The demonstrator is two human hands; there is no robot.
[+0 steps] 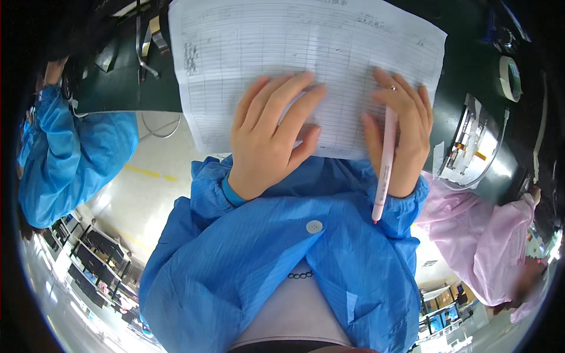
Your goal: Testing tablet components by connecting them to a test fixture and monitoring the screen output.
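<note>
The left hand (268,132) lies flat with its fingers spread and slightly fanned, palm down on a white printed form sheet (306,65) that covers the dark desk (126,88) ahead of both hands. The right hand (400,138) rests on the same sheet near its right edge, fingers loosely curled around a pale pink pen (385,167) that runs down across the palm, its tip pointing back toward the person's body. Both forearms come in from below in blue gathered-cuff sleeves (247,235). Left of the left hand, well apart, stands another person in a blue coat (70,153); right of the right hand, someone in a pink coat (488,229). Beyond the right hand, a tape roll (511,76) sits on the desk.
</note>
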